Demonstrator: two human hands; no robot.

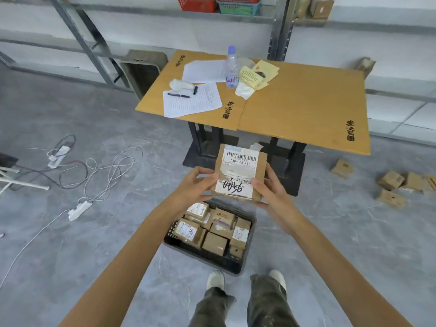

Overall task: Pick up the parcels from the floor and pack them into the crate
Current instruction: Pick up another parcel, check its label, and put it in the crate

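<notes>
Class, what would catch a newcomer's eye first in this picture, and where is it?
A brown cardboard parcel with a white barcode label, gripped by the left hand and right hand, hangs centre frame above a dark plastic crate packed with small boxes. Behind stands a yellow-brown cardboard-topped table.

Two hands, left hand [197,185] and right hand [269,187], both gripping one labelled parcel [240,175].

Directly below the grip: one dark crate [212,263], with about eight parcels [214,243] showing inside.

Right of the grip, on the floor: four loose parcels [390,180], perhaps a fifth at the frame edge.

Beyond the grip: two cardboard sheets [306,102], two written papers [191,100], one water bottle [231,67], one pen [178,95].

Left of the grip, on the floor: two power strips [79,210].
</notes>
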